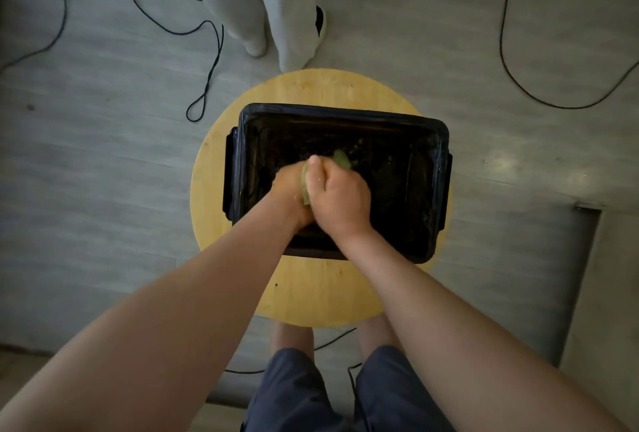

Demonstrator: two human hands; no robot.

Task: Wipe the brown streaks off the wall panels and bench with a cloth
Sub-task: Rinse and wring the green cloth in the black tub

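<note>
Cloth [340,158] of pale green was held bunched over the middle of a black tub [345,113], which was set on a round wooden stool [321,89]. Both grips were clamped on it: the left grip [289,186] was curled round its left part and the right grip [340,198] was closed over its right part. The two were pressed together, so that only a narrow strip between them and a small tuft at the far side were shown. It was judged to be soft, limp and light, probably made heavier and somewhat slippery by water, though wetness could not be confirmed in the dark tub. No fragility was expected. For wiping, it was judged best taken folded into a pad under one palm. Its surface was mostly hidden, and no brown staining could be made out. Wall panels and bench were not in view.
</note>
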